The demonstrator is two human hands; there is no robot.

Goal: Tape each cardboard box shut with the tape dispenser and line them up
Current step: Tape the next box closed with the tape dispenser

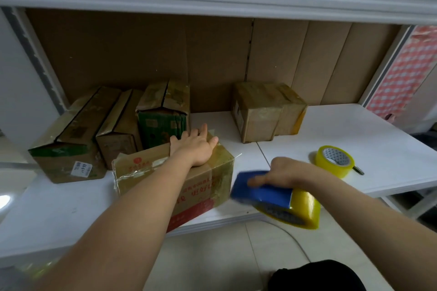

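White shelf (331, 125): bare surface between near box and far-right taped box (267, 111). Near box (203, 179) at front edge, corner overhanging; red print, unreadable. Left hand (196, 146) flat on its top, fingers spread. Right hand (283, 173) grips blue tape dispenser (272, 194) just right of it. Three boxes (113, 125) far left; spare tape roll (334, 160) right.

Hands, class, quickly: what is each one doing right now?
Left hand: open, pressing flat on top of the red-printed box.
Right hand: gripping the blue tape dispenser.
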